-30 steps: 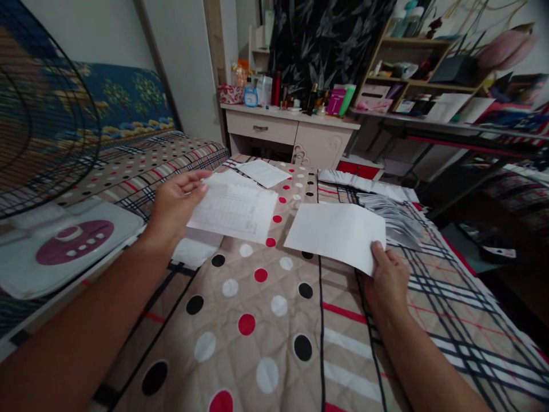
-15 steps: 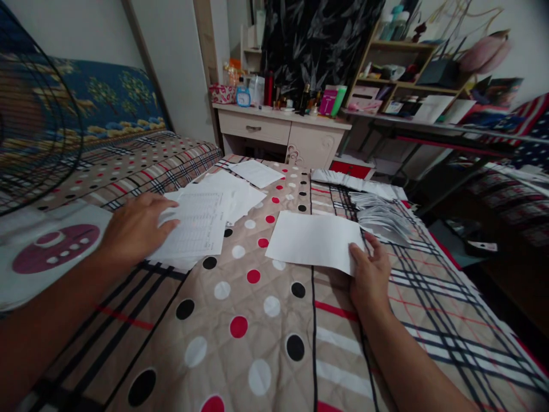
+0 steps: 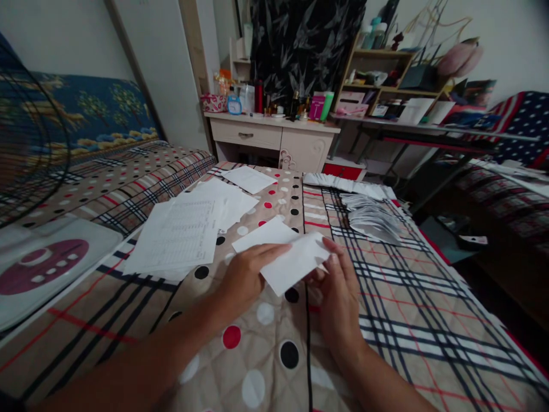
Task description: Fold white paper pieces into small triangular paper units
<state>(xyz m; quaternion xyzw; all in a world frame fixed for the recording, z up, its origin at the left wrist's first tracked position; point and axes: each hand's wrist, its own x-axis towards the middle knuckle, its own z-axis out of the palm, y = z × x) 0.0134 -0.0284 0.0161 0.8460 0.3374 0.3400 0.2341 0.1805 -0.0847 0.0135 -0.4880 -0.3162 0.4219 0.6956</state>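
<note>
A white sheet of paper point(image 3: 295, 264) is bent over on itself above the spotted bedspread, with its far part point(image 3: 265, 232) showing behind the fold. My left hand point(image 3: 251, 269) grips its left side, fingers laid across the top and the thumb hidden. At the right end, my right hand point(image 3: 338, 280) pinches the paper's edge between thumb and fingers. To the left lies a loose pile of papers point(image 3: 175, 234), the top one printed with a table. Another sheet point(image 3: 249, 179) rests farther back on the bed.
Right of the hands sits a fanned stack of folded papers point(image 3: 372, 220), with a long white bundle point(image 3: 347, 184) behind it. A plastic bag with a purple print point(image 3: 47, 263) lies at far left, near a fan point(image 3: 32, 137). A dresser point(image 3: 270, 137) stands beyond the bed.
My left hand has moved right from the printed pile onto the sheet in my right hand. That sheet, nearly flat before, is now bent over. The view has shifted slightly.
</note>
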